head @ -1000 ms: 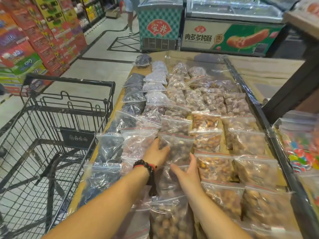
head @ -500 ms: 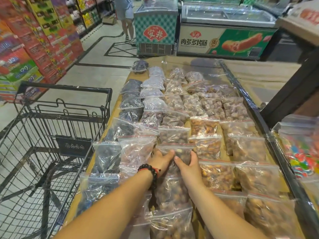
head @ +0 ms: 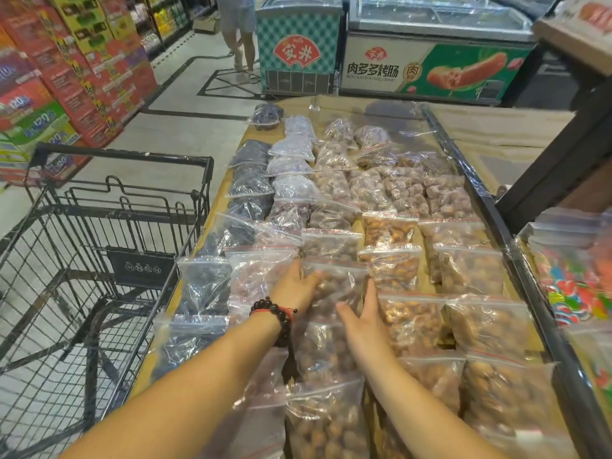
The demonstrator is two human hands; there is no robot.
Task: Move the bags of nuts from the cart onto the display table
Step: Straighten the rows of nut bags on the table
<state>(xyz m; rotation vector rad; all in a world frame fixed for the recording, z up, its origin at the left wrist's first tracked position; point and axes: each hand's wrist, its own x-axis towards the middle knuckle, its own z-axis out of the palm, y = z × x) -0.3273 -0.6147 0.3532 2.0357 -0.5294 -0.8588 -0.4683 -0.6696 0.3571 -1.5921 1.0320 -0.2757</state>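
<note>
Cart looks empty, tabletop packed with rows of bags; left hand and right hand, flat open grip, straightening one bag, so nearly done.

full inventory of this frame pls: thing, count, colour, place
bags of nuts: dozens, clear zip bags, brown and dark contents, in rows across the table
display table: one, tan top, dark rail, centre
cart: one, black wire, left of table, no bags visible inside
chest freezers: two, teal and green fronts, far end
stacked cartons: many, red and green, far left
candy bags: several, multicoloured, right edge
left hand: beaded bracelet at wrist, flat on a centre bag
right hand: flat beside same bag
</note>
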